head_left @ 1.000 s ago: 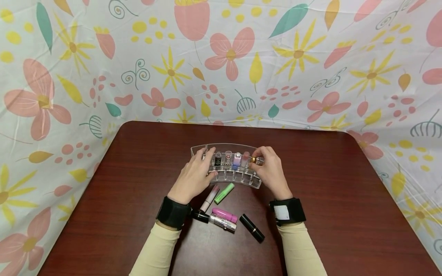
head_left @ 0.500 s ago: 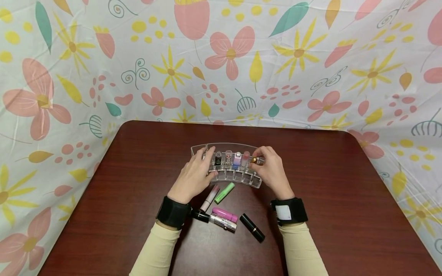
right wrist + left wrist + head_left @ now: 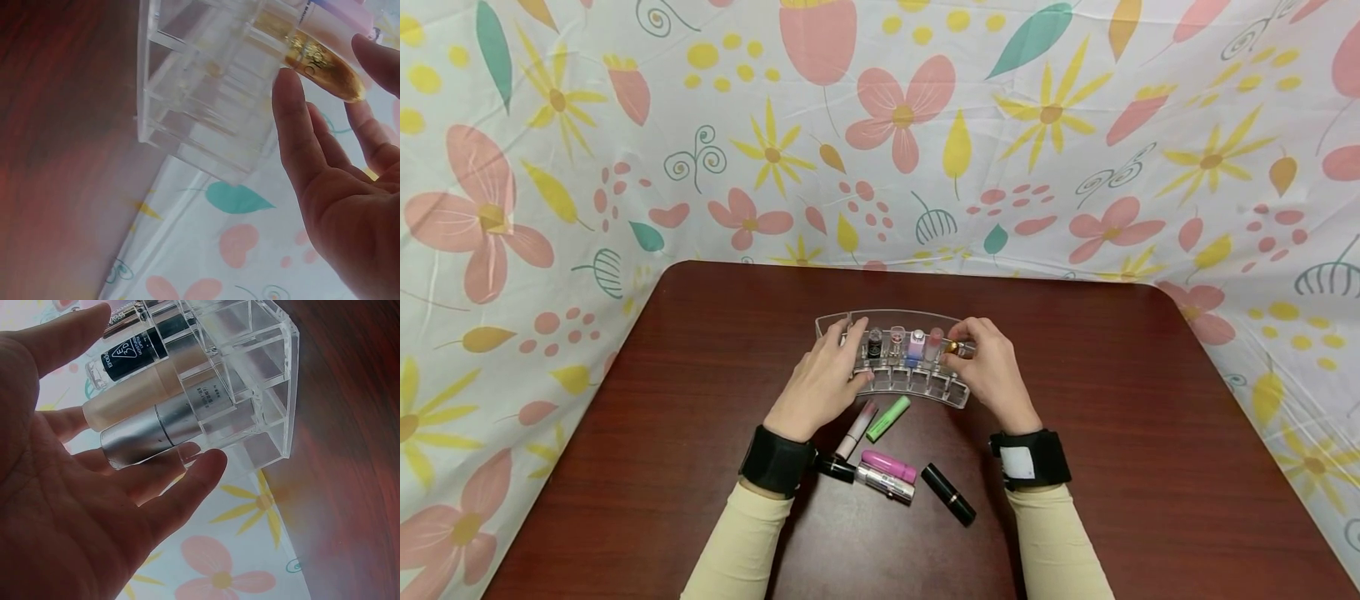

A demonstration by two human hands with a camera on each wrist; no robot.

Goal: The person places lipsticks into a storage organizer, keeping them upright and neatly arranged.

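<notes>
A curved clear acrylic lipstick organizer stands on the table with a row of tubes in its back slots; several front slots hold nothing. At its right end my right hand pinches a gold lipstick, which sits upright in an end slot. My left hand rests at the organizer's left end, fingers loosely spread and fingertips at its side. In the left wrist view, a silver tube, a beige tube and a black lettered tube stand beside that palm; from the head the hand covers some of these.
Between the forearms lie a pale pink-tipped tube, a green tube, a bright pink tube, a silver tube, a black tube and another black tube. A flowered cloth hangs behind the table.
Almost nothing differs: the right wrist has shifted slightly to the right, while its fingers stay at the gold lipstick. My left hand keeps its place.
</notes>
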